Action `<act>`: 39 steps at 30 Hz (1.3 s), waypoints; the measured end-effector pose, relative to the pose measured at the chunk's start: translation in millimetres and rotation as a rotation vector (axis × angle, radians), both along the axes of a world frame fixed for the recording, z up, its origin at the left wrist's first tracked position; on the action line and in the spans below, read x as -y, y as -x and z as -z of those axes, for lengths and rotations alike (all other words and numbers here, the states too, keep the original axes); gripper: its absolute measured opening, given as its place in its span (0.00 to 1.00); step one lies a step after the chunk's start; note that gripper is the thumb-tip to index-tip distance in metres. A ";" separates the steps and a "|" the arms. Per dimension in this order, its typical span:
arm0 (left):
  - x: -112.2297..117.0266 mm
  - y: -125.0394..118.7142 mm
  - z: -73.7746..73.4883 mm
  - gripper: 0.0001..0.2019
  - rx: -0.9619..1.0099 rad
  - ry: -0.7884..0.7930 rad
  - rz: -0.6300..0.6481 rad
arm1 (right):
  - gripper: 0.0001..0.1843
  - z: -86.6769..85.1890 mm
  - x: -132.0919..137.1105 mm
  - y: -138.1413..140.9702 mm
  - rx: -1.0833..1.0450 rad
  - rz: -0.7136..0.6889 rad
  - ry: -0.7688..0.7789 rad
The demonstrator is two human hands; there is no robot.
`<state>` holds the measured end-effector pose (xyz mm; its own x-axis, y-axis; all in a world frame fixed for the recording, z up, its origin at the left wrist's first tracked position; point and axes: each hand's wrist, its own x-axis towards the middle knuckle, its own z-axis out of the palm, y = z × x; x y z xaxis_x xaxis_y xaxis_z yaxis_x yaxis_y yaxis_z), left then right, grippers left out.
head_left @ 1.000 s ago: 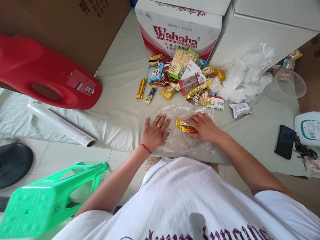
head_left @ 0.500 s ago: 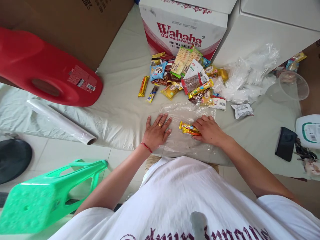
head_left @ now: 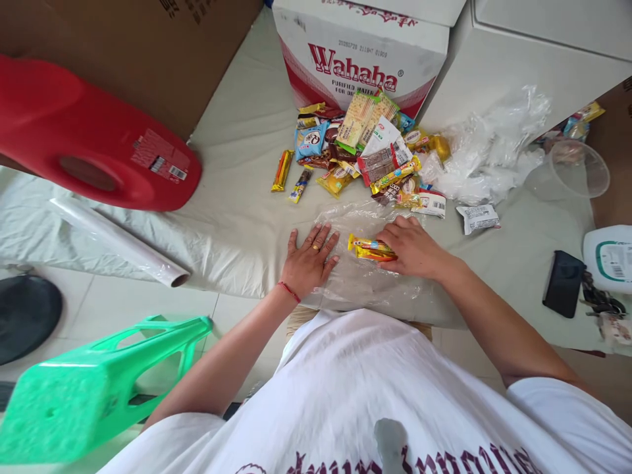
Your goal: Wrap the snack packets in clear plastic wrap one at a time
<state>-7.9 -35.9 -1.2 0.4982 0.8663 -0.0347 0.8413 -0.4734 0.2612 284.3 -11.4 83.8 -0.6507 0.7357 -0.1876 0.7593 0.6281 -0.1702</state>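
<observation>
My left hand (head_left: pixel 310 260) lies flat with fingers spread on the left part of a sheet of clear plastic film (head_left: pixel 348 280). On the right part of that film, my right hand (head_left: pixel 412 247) curls its fingers over small yellow wrapped snack bars (head_left: pixel 368 248). Their left ends stick out from under the fingers; their right ends are hidden by the hand. Beyond the film lies a heap of packaged snacks (head_left: pixel 355 131). A yellow-orange snack bar (head_left: pixel 282 171) and a small dark-and-yellow one (head_left: pixel 300 185) lie just left of the heap.
Behind the heap stands a Wahaha carton (head_left: pixel 365 46). Crumpled clear plastic (head_left: pixel 488 151) and a clear plastic cup (head_left: pixel 577 170) lie to the right, with a black phone (head_left: pixel 563 284) nearer. Leftward are a red jug (head_left: pixel 113 141), a film roll (head_left: pixel 121 242) and a green stool (head_left: pixel 74 401).
My right hand and the yellow snack bars have shifted slightly left on the film, and the fingers cover the bars from above. My left hand stays in place.
</observation>
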 end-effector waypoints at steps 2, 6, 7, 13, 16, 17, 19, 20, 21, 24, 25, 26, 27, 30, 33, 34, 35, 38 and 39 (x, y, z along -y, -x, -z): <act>0.3 -0.2 -0.4 0.30 0.002 -0.001 0.003 | 0.30 7.2 -3.5 11.8 0.043 -0.025 0.004; 1.0 0.2 -0.7 0.30 0.018 -0.004 0.004 | 0.37 18.1 -4.4 20.0 0.019 -0.040 0.007; 1.0 0.3 -0.8 0.30 0.022 -0.003 0.004 | 0.37 19.1 -3.8 19.3 0.010 -0.045 0.010; -0.3 0.9 -1.1 0.30 0.019 0.021 0.004 | 0.34 16.9 -0.1 8.2 0.016 -0.042 0.052; -0.6 1.1 -0.4 0.30 0.018 0.024 0.006 | 0.29 15.1 -0.9 6.6 -0.029 0.018 0.091; -0.6 1.1 -0.1 0.30 0.020 0.023 0.005 | 0.26 14.4 -2.2 7.6 -0.031 0.046 0.105; -0.4 1.1 0.2 0.30 0.025 0.020 0.003 | 0.21 13.1 -6.2 11.5 -0.012 0.074 0.141; -0.4 1.0 0.1 0.30 0.027 0.019 0.003 | 0.19 12.3 -8.8 13.8 0.002 0.068 0.160; -0.3 0.9 -0.1 0.30 0.028 0.018 0.002 | 0.18 11.4 -11.4 15.8 0.016 0.054 0.175; -0.3 0.6 -1.2 0.30 0.029 0.014 0.003 | 0.16 8.3 -18.0 16.8 0.054 0.008 0.164; -0.4 0.5 -1.6 0.29 0.030 0.014 0.003 | 0.16 7.2 -19.1 15.0 0.065 -0.001 0.148; -0.5 0.4 -2.0 0.29 0.030 0.014 0.002 | 0.16 6.2 -19.4 12.2 0.071 -0.006 0.134; -0.5 0.4 -2.4 0.29 0.031 0.014 0.001 | 0.16 5.4 -18.9 8.9 0.070 -0.008 0.124; -0.5 0.5 -2.7 0.29 0.034 0.016 -0.001 | 0.19 5.7 -11.7 1.5 0.037 -0.004 0.109; -0.3 0.8 -2.1 0.29 0.041 0.016 0.000 | 0.31 10.2 0.8 5.3 0.027 -0.007 0.079; -0.2 0.9 -1.9 0.30 0.043 0.015 0.001 | 0.33 12.1 4.7 8.6 0.041 -0.003 0.064; -0.2 1.0 -1.7 0.30 0.045 0.014 0.002 | 0.33 13.8 7.9 11.9 0.059 0.003 0.049; -0.1 1.0 -1.6 0.30 0.047 0.013 0.002 | 0.28 15.5 11.5 16.7 0.100 0.015 0.024; -0.1 1.0 -1.7 0.30 0.046 0.013 0.001 | 0.26 14.3 10.7 15.4 0.103 0.010 0.024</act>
<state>-8.9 -35.8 0.6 0.5008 0.8652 -0.0230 0.8275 -0.4709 0.3059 268.9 -22.1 69.5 -0.6198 0.7365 -0.2710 0.7797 0.6172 -0.1058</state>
